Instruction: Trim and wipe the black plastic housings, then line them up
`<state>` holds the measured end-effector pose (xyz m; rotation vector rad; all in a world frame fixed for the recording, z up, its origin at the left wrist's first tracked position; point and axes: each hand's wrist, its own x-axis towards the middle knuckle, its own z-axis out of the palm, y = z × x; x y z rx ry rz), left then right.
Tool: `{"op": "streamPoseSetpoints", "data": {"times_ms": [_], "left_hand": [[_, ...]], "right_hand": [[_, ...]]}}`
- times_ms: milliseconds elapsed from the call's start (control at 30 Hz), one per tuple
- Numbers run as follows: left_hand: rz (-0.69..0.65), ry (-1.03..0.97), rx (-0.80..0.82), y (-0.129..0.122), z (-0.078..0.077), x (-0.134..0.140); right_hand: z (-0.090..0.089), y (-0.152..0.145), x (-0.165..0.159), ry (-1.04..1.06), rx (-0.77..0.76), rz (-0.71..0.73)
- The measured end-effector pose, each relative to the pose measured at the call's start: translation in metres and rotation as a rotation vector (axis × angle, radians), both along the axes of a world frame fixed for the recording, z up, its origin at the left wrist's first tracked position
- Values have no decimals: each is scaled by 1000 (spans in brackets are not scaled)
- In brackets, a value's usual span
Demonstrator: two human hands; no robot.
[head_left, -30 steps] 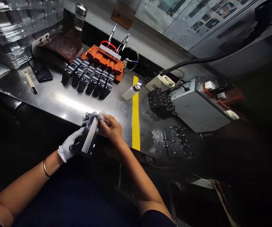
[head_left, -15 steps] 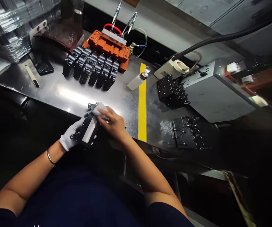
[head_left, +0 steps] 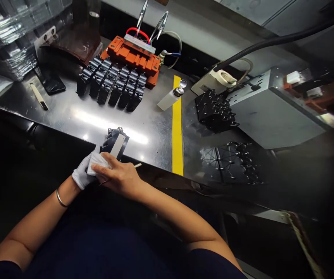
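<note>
Housing [head_left: 116, 142], black with a pale strip along its face, held tilted at the near edge of a metal bench [head_left: 152, 149], far end seen against the bench top; impossible to tell whether touching it. Gripped near its lower end by the left hand [head_left: 81, 174], white-gloved, fingers curled in around the side, tips mostly hidden behind housing and wad. Pressed close to the glove, over the lower end: a folded white wad [head_left: 97, 163], pinched in the bare right hand [head_left: 123, 177], fingers bent and drawn nearly together on it. Worn on the left wrist, a metal bangle [head_left: 60, 198].

Beyond, on the bench: a row of black parts [head_left: 111, 83] set side by side just in front of an orange fixture [head_left: 133, 58]. To the right, a bottle [head_left: 167, 100] with its metal lid raised, at the edge of yellow tape [head_left: 177, 139]. Past the tape, dark castings [head_left: 215, 112] near a grey box [head_left: 280, 112], with ribbed pieces [head_left: 228, 162] nearer the front. Far left, a phone [head_left: 55, 85] and cutter [head_left: 38, 96] lying near one another, close to stacked clear trays [head_left: 7, 38].
</note>
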<state>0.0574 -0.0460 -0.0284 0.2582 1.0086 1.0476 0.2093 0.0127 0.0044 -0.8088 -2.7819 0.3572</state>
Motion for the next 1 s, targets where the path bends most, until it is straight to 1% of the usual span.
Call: {"op": "streamPoseSetpoints", "data": {"times_ms": [33, 100, 133, 167, 200, 233, 267, 300, 333, 400, 467, 567, 633, 733, 833, 933, 1000], "left_hand": [[-21, -48, -10, 0, 1, 0], [-64, -249, -40, 0, 3, -1], [-84, -356, -61, 0, 3, -1], [-89, -456, -84, 1, 4, -1], [-83, -531, -107, 1, 3, -1], [-75, -574, -128, 1, 3, -1], [-70, -596, -145, 1, 2, -2], [-65, -599, -150, 1, 1, -2], [-65, -587, -146, 1, 1, -3], [-84, -541, -137, 1, 1, -4], [-90, -495, -131, 1, 2, -5], [-87, -467, -116, 1, 4, -5], [-88, -473, -97, 1, 6, -4], [-72, -467, -82, 2, 10, -2], [-45, -460, -93, 2, 11, -2], [-83, -476, -134, -1, 8, -6], [-116, -489, -148, -5, 5, -9]], "right_hand": [[0, 6, 2, 22, 3, -28], [-3, 21, 8, 81, 46, -303], [-4, 26, 11, 111, 62, -401], [-6, 29, 14, 123, 70, -428], [-8, 30, 17, 120, 74, -404], [-10, 29, 20, 110, 69, -347], [-12, 27, 22, 105, 61, -297], [-13, 26, 23, 114, 53, -277], [-14, 26, 23, 136, 45, -296], [-16, 32, 24, 173, 41, -407], [-18, 41, 25, 167, 55, -467], [-20, 51, 27, 126, 91, -486], [-20, 51, 29, 103, 118, -504], [-15, 49, 29, 60, 130, -488], [-11, 48, 27, -41, 92, -547], [-13, 48, 28, -159, 34, -567], [-17, 51, 34, -144, 3, -557]]}}
